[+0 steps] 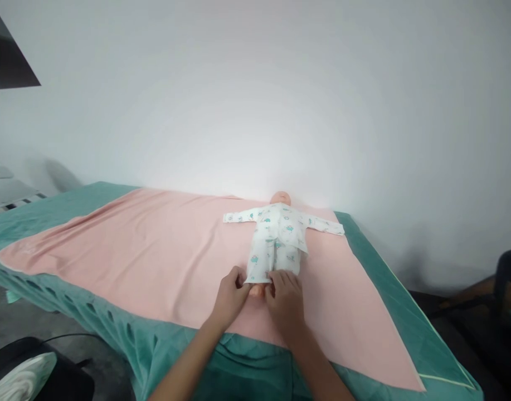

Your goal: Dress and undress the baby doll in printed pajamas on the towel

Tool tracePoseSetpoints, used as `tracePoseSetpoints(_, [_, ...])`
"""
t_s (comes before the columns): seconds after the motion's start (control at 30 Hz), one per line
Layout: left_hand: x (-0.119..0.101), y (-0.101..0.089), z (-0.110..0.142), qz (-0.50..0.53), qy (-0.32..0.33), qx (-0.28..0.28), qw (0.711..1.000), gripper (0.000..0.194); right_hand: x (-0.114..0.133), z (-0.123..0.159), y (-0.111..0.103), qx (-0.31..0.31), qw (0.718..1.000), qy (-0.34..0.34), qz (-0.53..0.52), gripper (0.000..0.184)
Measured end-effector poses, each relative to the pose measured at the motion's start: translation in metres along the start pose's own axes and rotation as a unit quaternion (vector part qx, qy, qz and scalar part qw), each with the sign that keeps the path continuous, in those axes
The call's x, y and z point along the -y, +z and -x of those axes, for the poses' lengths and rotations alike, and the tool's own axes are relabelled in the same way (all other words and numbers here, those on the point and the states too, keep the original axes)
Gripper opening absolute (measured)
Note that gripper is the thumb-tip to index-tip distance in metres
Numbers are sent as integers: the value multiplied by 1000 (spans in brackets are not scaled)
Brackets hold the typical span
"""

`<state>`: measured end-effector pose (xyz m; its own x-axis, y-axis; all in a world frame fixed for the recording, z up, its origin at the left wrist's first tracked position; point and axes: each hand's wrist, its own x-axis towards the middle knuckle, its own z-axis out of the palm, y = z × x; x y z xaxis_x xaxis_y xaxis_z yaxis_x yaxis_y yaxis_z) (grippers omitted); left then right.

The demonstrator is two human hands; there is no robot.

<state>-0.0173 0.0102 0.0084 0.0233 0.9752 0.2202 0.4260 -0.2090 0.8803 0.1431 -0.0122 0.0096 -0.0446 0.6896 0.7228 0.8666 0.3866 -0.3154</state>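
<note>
A baby doll (281, 197) lies on its back with its head toward the wall. It is dressed in a white printed shirt (286, 224), both sleeves stretched out sideways, and matching printed trousers (260, 262). My left hand (232, 293) pinches the left side of one trouser leg's hem. At the other side of that same hem, my right hand (285, 298) grips the cloth with bent fingers. Between the two hands a doll's foot (257, 291) sticks out of the leg opening. My right hand covers the end of the other trouser leg.
A pink blanket (155, 250) with a few creases lies under the doll, over a green sheet (376, 267). The white wall (255, 100) rises behind. A dark chair (506, 284) stands at the right. A black object with folded white cloth (27, 379) is at lower left.
</note>
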Motion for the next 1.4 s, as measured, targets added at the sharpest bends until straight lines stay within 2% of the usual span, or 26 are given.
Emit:
tracePoseSetpoints(0.2, [-17, -17, 7, -11, 23, -20, 999, 4, 0, 6, -5, -4, 998, -5, -60, 17])
tracePoseSetpoints(0.33, [-22, -19, 14, -7, 17, -35, 999, 4, 1, 5, -10, -1, 995, -23, -97, 13])
tracePoseSetpoints(0.5, [-6, -7, 22, 52, -27, -38, 998, 7, 2, 6, -12, 30, 993, -37, -112, 12])
tracePoseSetpoints(0.67, [8, -4, 21, 106, -46, 24, 993, 9, 3, 7, -10, 44, 993, -35, -103, 15])
tracePoseSetpoints(0.73, [4, -7, 21, 119, -22, 66, 990, 19, 3, 7, -9, 47, 993, -32, -100, 15])
tracePoseSetpoints(0.8, [-2, -7, 22, 136, 9, 118, 984, 45, 3, 8, -8, 46, 994, -29, -96, 15])
tracePoseSetpoints(0.87, [-7, -4, 22, 134, 9, 135, 982, 62, 3, 8, -7, 44, 994, -28, -93, 15])
tracePoseSetpoints(0.93, [-7, 4, 21, 84, -23, 111, 990, 62, 3, 9, -7, 41, 995, -29, -91, 16])
tracePoseSetpoints(1.03, [-4, 16, 18, -25, -51, 74, 996, 49, 3, 8, -7, 38, 994, -28, -94, 17])
tracePoseSetpoints(1.1, [-2, 20, 18, -58, -55, 58, 995, 40, 3, 8, -8, 42, 994, -31, -100, 17])
tracePoseSetpoints(1.2, [0, 20, 21, -34, -63, 44, 996, 37, 4, 8, -9, 49, 993, -34, -101, 17])
tracePoseSetpoints(1.33, [2, 14, 23, 64, -61, 39, 995, 50, 4, 8, -10, 48, 994, -30, -93, 17])
tracePoseSetpoints(1.4, [3, 13, 23, 88, -50, 47, 994, 49, 4, 9, -10, 49, 994, -31, -94, 16])
